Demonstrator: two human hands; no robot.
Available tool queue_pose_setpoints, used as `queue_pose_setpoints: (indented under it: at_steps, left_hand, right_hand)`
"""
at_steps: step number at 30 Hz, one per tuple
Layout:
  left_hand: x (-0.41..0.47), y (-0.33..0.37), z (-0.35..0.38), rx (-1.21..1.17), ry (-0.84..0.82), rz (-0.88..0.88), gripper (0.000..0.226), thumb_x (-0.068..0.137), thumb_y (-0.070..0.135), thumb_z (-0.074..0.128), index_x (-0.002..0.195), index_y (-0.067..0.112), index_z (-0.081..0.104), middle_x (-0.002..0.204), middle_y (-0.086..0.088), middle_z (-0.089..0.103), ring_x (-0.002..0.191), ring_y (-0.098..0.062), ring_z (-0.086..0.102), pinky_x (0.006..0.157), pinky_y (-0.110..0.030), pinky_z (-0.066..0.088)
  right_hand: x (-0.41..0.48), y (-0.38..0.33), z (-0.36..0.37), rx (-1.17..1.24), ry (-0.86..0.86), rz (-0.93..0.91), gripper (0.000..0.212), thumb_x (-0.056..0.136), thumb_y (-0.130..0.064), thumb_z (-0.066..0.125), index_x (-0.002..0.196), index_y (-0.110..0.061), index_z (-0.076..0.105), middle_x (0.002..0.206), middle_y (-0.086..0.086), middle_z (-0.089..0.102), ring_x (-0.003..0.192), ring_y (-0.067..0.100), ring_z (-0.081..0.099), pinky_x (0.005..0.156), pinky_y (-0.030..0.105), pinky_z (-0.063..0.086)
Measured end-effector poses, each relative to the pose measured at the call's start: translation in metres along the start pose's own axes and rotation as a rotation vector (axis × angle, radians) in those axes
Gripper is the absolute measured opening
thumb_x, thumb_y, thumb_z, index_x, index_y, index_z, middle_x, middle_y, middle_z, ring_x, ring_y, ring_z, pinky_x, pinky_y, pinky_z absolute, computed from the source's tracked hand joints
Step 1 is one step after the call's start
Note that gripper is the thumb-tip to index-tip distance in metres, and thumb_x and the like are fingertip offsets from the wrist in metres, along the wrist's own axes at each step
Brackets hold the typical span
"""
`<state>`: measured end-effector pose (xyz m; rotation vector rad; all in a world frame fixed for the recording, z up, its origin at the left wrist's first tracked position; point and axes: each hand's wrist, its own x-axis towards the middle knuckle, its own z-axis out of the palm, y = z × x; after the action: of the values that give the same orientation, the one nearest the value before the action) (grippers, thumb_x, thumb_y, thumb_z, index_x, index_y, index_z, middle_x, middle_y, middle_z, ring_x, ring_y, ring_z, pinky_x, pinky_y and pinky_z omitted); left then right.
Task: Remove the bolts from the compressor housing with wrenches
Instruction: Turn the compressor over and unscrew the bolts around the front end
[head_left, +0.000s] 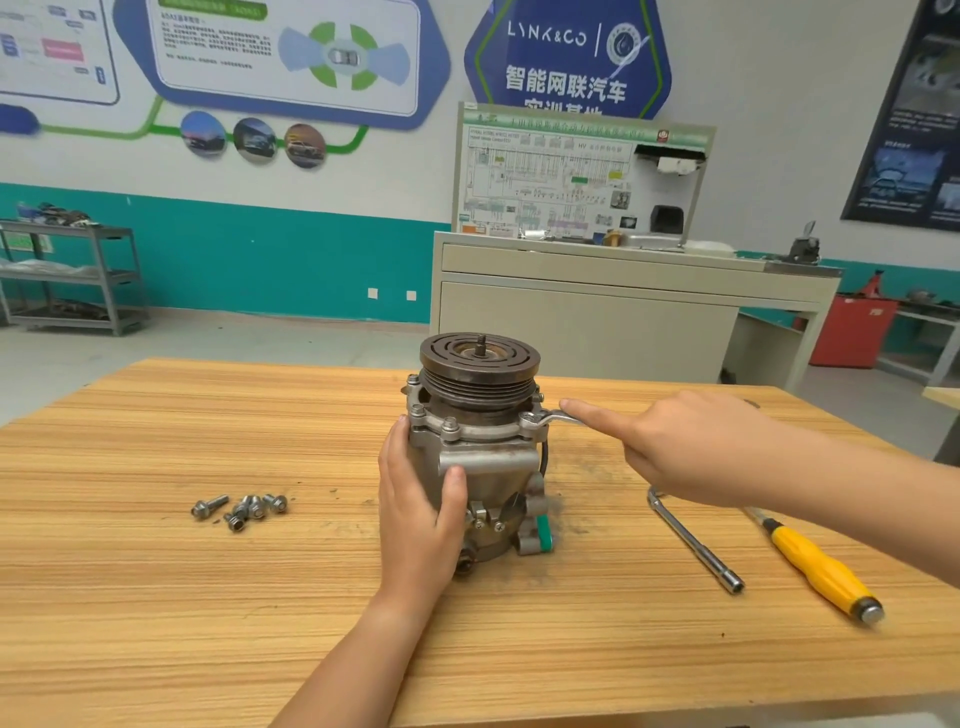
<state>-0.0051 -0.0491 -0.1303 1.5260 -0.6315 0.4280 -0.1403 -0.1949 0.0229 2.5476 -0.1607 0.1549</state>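
Cast-metal compressor (478, 457) upright on the striped wood-grain table (156, 597), ribbed pulley on top.
The left hand (421, 499) clasps the dull grey housing, thumb across its front, fingers curled round the side; the right hand (670, 447) holds a shiny steel wrench (545, 420), forefinger straight along the shank, other fingers folded over the handle; its ring end sits on a flange bolt at the housing's right; loose flanged bolts (241, 509) lie clustered left; an L-shaped socket bar (693, 540) and yellow-handled screwdriver (815, 566) lie right.
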Motion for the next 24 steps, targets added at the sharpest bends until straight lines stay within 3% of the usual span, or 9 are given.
queue_pose_setpoints:
  at_steps: [2, 6, 8, 10, 12, 14, 17, 20, 24]
  left_hand:
    - [0.000, 0.000, 0.000, 0.001, -0.002, -0.001, 0.064, 0.080, 0.055, 0.036, 0.138, 0.038, 0.015, 0.146, 0.009, 0.026, 0.137, -0.005, 0.023, 0.114, -0.034, 0.024]
    - [0.001, -0.003, -0.001, 0.003, -0.011, -0.005, 0.073, 0.080, 0.054, 0.037, 0.145, 0.027, 0.019, 0.150, 0.002, 0.028, 0.138, -0.008, 0.024, 0.114, -0.036, 0.025]
    - [0.001, -0.001, -0.002, 0.006, -0.025, -0.001, 0.067, 0.080, 0.055, 0.036, 0.141, 0.036, 0.016, 0.149, 0.007, 0.026, 0.137, -0.003, 0.022, 0.114, -0.032, 0.023]
    - [0.001, 0.000, -0.003, 0.008, -0.032, 0.001, 0.063, 0.079, 0.056, 0.036, 0.136, 0.042, 0.013, 0.146, 0.011, 0.024, 0.135, 0.000, 0.021, 0.112, -0.028, 0.021]
    - [0.001, -0.002, -0.003, 0.010, -0.029, 0.001, 0.067, 0.079, 0.055, 0.036, 0.140, 0.036, 0.016, 0.148, 0.007, 0.026, 0.136, -0.003, 0.023, 0.112, -0.027, 0.022]
    - [0.001, -0.003, -0.004, 0.015, -0.028, 0.001, 0.067, 0.079, 0.056, 0.037, 0.141, 0.039, 0.017, 0.148, 0.013, 0.026, 0.135, 0.002, 0.022, 0.110, -0.022, 0.021]
    - [0.002, -0.001, -0.005, 0.012, -0.033, 0.003, 0.059, 0.078, 0.058, 0.036, 0.129, 0.056, 0.007, 0.139, 0.033, 0.017, 0.130, 0.017, 0.016, 0.106, -0.010, 0.017]
    - [0.002, -0.001, -0.005, 0.010, -0.031, 0.005, 0.060, 0.078, 0.058, 0.037, 0.129, 0.055, 0.005, 0.143, 0.023, 0.020, 0.136, 0.005, 0.019, 0.112, -0.023, 0.020]
    - [0.001, 0.000, -0.006, -0.006, -0.035, 0.003, 0.062, 0.079, 0.058, 0.039, 0.130, 0.056, 0.004, 0.147, 0.015, 0.022, 0.139, -0.002, 0.021, 0.116, -0.036, 0.024]
  right_hand:
    - [0.001, -0.002, 0.002, 0.010, 0.039, -0.012, 0.056, 0.098, -0.028, 0.021, 0.141, -0.044, -0.012, 0.055, -0.005, 0.037, 0.047, 0.011, 0.033, 0.041, 0.025, 0.025]
    - [0.001, -0.003, 0.008, -0.011, 0.129, -0.057, 0.051, 0.096, -0.041, 0.016, 0.144, -0.037, -0.004, 0.054, -0.007, 0.036, 0.046, 0.011, 0.033, 0.041, 0.026, 0.028]
    - [0.002, 0.003, 0.015, -0.050, 0.152, -0.105, 0.052, 0.096, -0.042, 0.012, 0.144, -0.030, -0.004, 0.056, -0.007, 0.038, 0.046, 0.012, 0.034, 0.041, 0.027, 0.030]
    - [0.007, 0.012, 0.025, -0.081, 0.167, -0.122, 0.050, 0.098, -0.035, 0.016, 0.143, -0.027, -0.005, 0.061, -0.005, 0.039, 0.048, 0.012, 0.036, 0.040, 0.027, 0.027]
    - [0.016, 0.020, 0.033, -0.114, 0.187, -0.125, 0.052, 0.097, -0.021, 0.027, 0.140, -0.027, -0.001, 0.067, -0.003, 0.039, 0.050, 0.013, 0.036, 0.040, 0.026, 0.025]
    - [0.028, 0.026, 0.038, -0.126, 0.209, -0.120, 0.055, 0.093, -0.009, 0.036, 0.137, -0.027, 0.010, 0.073, -0.001, 0.041, 0.055, 0.015, 0.040, 0.045, 0.026, 0.031]
    - [0.048, 0.025, 0.042, -0.073, 0.294, -0.147, 0.046, 0.090, 0.001, 0.044, 0.132, -0.017, 0.037, 0.087, 0.005, 0.059, 0.071, 0.023, 0.055, 0.065, 0.032, 0.047]
    - [0.068, 0.022, 0.051, -0.033, 0.530, -0.147, 0.034, 0.070, 0.017, 0.064, 0.100, 0.000, 0.064, 0.080, 0.019, 0.068, 0.069, 0.033, 0.066, 0.075, 0.049, 0.054]
    - [0.082, 0.002, 0.061, 0.069, 0.685, -0.092, 0.026, 0.064, 0.018, 0.068, 0.085, 0.003, 0.068, 0.081, 0.018, 0.069, 0.073, 0.029, 0.068, 0.077, 0.053, 0.051]
